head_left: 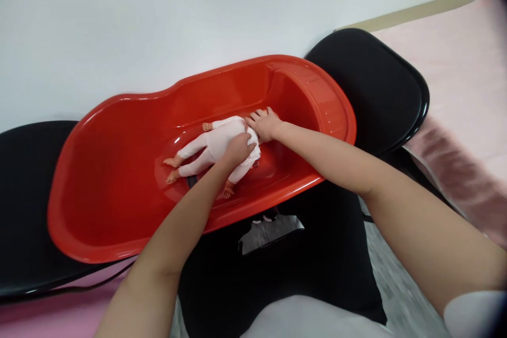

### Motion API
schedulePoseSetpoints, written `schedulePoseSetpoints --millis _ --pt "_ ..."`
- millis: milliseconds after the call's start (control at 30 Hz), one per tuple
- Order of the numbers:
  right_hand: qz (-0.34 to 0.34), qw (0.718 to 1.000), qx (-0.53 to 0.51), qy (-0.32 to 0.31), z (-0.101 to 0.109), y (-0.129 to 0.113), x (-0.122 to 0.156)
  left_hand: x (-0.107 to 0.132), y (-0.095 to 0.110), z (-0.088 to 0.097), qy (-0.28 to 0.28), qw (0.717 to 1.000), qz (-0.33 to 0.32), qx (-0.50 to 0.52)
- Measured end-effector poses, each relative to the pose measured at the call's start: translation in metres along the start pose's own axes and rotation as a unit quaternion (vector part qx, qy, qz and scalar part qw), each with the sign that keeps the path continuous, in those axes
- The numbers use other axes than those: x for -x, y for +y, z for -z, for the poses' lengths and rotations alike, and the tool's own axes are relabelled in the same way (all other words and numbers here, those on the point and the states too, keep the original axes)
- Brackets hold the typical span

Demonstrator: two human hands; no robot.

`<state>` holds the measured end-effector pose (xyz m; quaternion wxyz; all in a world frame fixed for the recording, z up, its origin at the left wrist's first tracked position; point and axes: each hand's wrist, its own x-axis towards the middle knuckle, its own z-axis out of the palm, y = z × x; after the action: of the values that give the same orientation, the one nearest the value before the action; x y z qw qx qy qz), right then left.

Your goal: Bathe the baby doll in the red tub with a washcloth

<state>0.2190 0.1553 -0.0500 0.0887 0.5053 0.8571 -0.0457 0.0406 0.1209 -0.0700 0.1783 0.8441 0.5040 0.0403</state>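
A baby doll [222, 142] in pale pink clothes lies along the bottom of a red baby bathtub [99, 179], its bare feet pointing left. My left hand [238, 149] is on the doll's upper body, with its fingers closed against the clothing near the neck. Over the doll's head end is my right hand [264, 124], its fingers spread and touching the doll. The head itself is mostly hidden. One doll arm extends toward the near wall of the tub and the other along the far side.
Black chair seats [368, 84] stand under the tub's right end and at its left. A pale wall [158, 21] rises directly behind. Pink fabric [467, 63] covers a surface at the right. Below the tub's near rim is a shiny grey patch [269, 232] on black material.
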Motion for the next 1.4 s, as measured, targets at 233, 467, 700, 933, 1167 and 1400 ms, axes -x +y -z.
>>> schedulePoseSetpoints --millis 233,467,700,933,1167,1400 --pt "-0.005 1.000 -0.003 -0.015 0.011 -0.004 0.007 0.000 0.005 0.005 -0.068 0.997 -0.037 -0.023" --pt "-0.018 1.000 -0.012 -0.019 0.014 -0.005 0.008 -0.002 -0.011 0.019 0.103 0.993 0.063 0.000" --pt "-0.021 0.999 -0.014 -0.036 0.018 -0.006 0.009 -0.002 -0.009 0.014 0.082 0.996 0.031 -0.015" --pt "-0.022 0.998 -0.017 -0.050 0.021 -0.006 0.009 -0.004 0.000 0.007 0.005 0.999 0.035 0.035" --pt "-0.022 0.999 -0.020 -0.035 0.020 -0.008 0.010 -0.006 -0.009 0.010 0.117 0.975 0.075 0.174" --pt "-0.020 0.999 -0.016 -0.035 0.019 -0.007 0.007 -0.003 -0.004 0.006 0.096 0.899 0.064 0.423"
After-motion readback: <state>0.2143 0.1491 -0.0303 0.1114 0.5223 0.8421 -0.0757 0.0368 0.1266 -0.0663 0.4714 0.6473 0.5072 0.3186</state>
